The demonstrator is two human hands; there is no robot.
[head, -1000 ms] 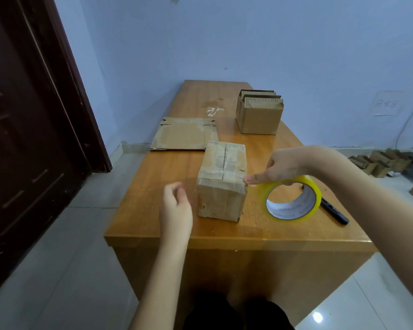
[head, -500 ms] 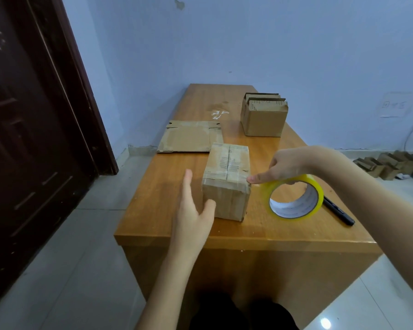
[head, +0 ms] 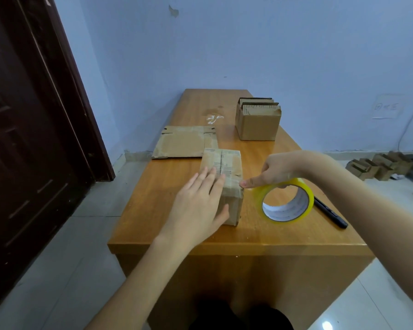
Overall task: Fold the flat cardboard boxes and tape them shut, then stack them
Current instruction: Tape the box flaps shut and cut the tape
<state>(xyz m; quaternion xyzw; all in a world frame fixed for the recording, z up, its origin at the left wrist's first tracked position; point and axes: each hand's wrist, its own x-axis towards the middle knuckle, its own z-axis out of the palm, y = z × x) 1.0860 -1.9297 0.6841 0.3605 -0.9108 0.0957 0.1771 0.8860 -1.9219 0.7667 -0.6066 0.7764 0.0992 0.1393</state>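
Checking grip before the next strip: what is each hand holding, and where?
Right hand grips the tape roll at its top rim, thumb against the box corner. Left hand lies flat on the box, gripping nothing.

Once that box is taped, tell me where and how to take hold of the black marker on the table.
Pinch the black marker across the middle of its barrel, coming straight down from above. It lies flat on the table near the right edge, slim and long, with bare wood on both long sides, so fingers can probably close across it. Its far end sits close behind the tape roll, so mid-barrel or the near end is likely freer.
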